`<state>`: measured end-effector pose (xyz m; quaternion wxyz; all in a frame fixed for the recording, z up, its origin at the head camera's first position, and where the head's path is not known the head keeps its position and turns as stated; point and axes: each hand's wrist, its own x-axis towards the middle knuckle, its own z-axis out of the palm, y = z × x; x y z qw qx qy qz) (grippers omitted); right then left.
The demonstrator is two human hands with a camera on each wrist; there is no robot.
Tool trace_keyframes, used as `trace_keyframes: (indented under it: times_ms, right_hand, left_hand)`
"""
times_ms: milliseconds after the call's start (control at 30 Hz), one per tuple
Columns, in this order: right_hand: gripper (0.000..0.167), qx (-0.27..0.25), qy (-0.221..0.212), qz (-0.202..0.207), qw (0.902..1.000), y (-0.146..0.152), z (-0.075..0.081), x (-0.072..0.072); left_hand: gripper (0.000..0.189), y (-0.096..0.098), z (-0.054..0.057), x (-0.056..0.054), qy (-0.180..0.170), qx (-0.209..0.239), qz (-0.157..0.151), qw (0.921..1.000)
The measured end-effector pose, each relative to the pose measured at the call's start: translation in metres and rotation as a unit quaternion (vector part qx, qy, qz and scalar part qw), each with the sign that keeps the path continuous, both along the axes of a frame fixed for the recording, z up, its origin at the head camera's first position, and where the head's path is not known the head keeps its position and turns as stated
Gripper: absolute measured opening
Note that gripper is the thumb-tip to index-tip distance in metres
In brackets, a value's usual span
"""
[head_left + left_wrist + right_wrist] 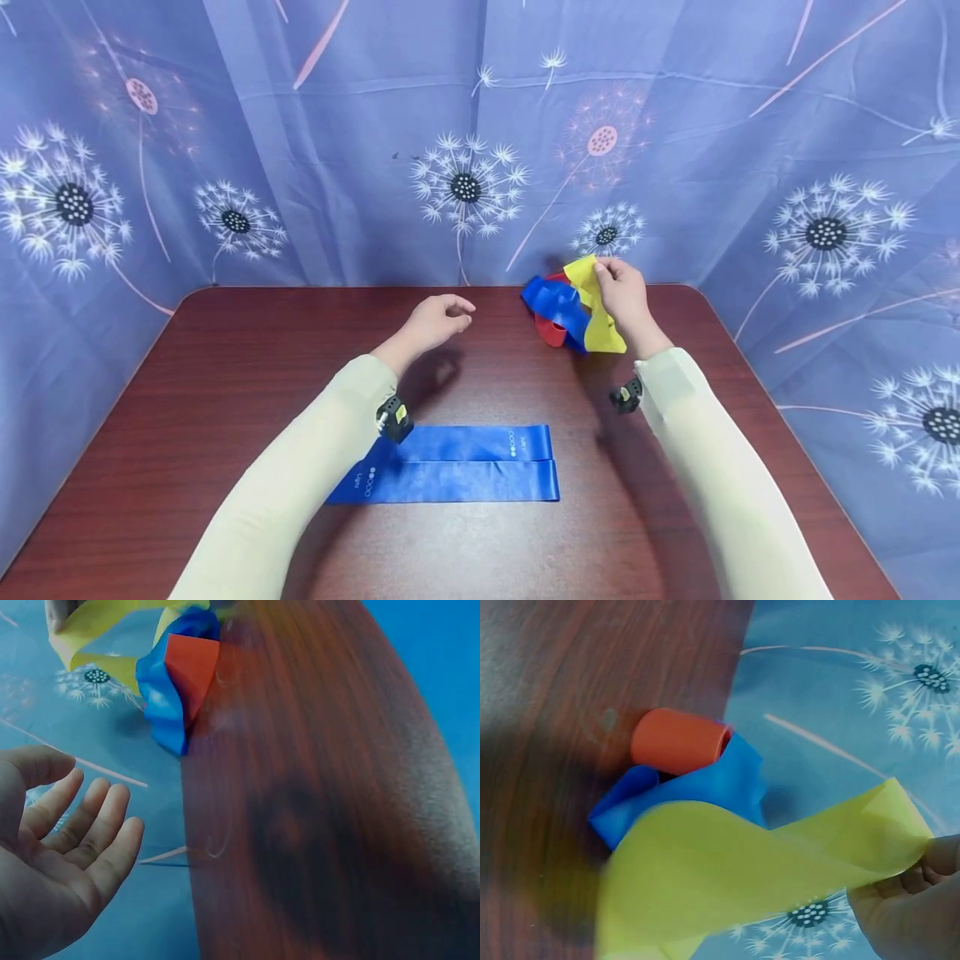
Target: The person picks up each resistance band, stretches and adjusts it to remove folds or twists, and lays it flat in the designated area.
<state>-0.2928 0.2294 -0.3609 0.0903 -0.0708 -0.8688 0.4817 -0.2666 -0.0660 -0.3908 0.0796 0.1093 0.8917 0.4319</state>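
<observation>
Head view, right hand (626,293) stretched forward, grip pinching yellow band (602,333), left hand (429,325) hovering above table (240,367), grip relaxed

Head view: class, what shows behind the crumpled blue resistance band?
A red resistance band shows above and below the blue band; the red one's middle is covered.
</observation>
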Motion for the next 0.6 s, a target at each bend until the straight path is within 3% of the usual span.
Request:
trace_keyframes:
  times_ms: [200,400,600]
  right_hand:
    - [0.038,-0.041,-0.008,0.026,0.9988,-0.005,0.007,0.008]
    - [0.036,-0.087,0.005,0.086,0.9925,-0.011,0.004,0.020]
    - [0.034,-0.034,0.000,0.141,0.9895,-0.022,-0.002,0.037]
  left_hand:
    - [0.034,0.006,0.015,-0.002,0.024,0.004,-0.012,0.9996]
    - [0.035,0.013,0.024,-0.004,0.036,0.022,-0.027,0.9987]
    - [0.037,0.021,0.030,0.001,0.040,0.041,-0.041,0.9975]
